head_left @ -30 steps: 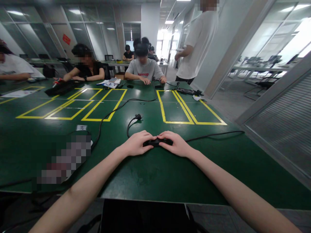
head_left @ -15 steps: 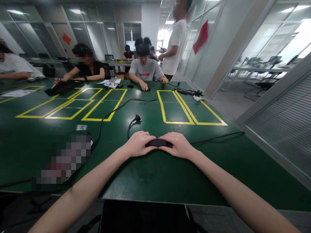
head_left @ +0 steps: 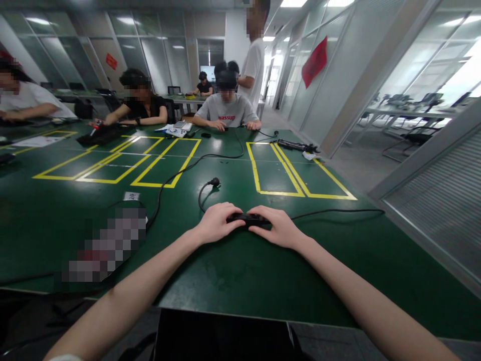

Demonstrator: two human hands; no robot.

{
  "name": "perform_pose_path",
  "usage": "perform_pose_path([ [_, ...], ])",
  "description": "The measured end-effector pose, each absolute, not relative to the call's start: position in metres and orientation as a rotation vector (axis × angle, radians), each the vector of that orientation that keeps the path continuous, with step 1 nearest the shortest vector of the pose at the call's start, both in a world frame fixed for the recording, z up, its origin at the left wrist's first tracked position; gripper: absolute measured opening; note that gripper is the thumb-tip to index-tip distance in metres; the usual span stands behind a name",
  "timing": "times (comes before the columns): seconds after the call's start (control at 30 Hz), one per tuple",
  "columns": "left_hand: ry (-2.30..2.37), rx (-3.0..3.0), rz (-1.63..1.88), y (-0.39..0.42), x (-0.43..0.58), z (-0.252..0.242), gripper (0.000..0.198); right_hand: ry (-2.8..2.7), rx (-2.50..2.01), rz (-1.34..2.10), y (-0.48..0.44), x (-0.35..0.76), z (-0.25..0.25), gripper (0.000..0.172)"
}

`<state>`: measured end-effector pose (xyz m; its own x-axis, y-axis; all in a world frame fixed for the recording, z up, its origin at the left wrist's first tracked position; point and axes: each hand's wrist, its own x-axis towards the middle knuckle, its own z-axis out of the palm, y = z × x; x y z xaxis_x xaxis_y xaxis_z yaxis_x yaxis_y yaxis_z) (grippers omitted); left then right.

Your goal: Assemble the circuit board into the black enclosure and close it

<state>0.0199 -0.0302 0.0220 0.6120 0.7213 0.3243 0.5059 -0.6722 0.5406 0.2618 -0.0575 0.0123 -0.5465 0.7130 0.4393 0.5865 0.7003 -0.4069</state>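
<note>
A black power adapter (head_left: 248,219) lies low over the green table, or on it, in front of me. My left hand (head_left: 221,222) grips its left end, thumb on the near side and fingers over the far side. Around the right end curls my right hand (head_left: 273,225), its thumb also on the near side. The hands cover both ends of the adapter. A short cord with a black plug (head_left: 214,182) curves out beyond my left hand. To the right, a thin black cable (head_left: 338,211) runs from behind my right hand across the table.
Yellow tape outlines (head_left: 173,186) mark the green table (head_left: 233,281). A long black cord (head_left: 160,193) crosses it, passing a blurred-out object (head_left: 108,245) on the left. A black folded stand (head_left: 296,146) lies at the far right. Co-workers sit across the table; one person (head_left: 252,62) stands behind.
The thumbs and fingers of my hands have drawn slightly apart, and the adapter appears thinner, as if tilted. The co-worker opposite has pulled a hand back; the standing person has moved left.
</note>
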Motion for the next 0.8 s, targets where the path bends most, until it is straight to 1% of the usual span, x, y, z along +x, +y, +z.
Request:
perform_pose_path([
  [0.1,0.946,2.641,0.758,-0.032,0.021,0.023,0.028,-2.203,-1.062,0.354,-0.056,0.264,0.010,0.025],
  [0.23,0.959,2.677,0.782,-0.030,0.021,0.023,0.042,-2.109,-1.011,0.249,-0.054,0.266,0.008,0.023],
  [0.33,1.018,2.671,0.811,-0.028,0.019,0.021,0.039,-2.087,-0.944,0.184,-0.055,0.265,0.009,0.021],
  [0.37,1.022,2.677,0.822,-0.028,0.018,0.020,0.042,-2.083,-0.929,0.175,-0.056,0.265,0.010,0.020],
  [0.47,0.950,2.756,0.847,-0.028,0.018,0.018,0.064,-2.034,-0.969,0.196,-0.058,0.263,0.011,0.020],
  [0.53,0.881,2.866,0.827,-0.028,0.019,0.017,0.070,-1.968,-1.068,0.296,-0.059,0.261,0.011,0.022],
  [0.7,0.809,3.116,0.683,-0.028,0.029,0.015,0.054,-1.843,-1.265,0.796,-0.058,0.260,0.007,0.037],
  [0.73,0.804,3.130,0.660,-0.028,0.030,0.015,0.051,-1.849,-1.292,0.839,-0.059,0.260,0.007,0.039],
  [0.8,0.816,3.124,0.628,-0.029,0.031,0.014,0.046,-1.925,-1.315,0.767,-0.060,0.260,0.011,0.038],
])
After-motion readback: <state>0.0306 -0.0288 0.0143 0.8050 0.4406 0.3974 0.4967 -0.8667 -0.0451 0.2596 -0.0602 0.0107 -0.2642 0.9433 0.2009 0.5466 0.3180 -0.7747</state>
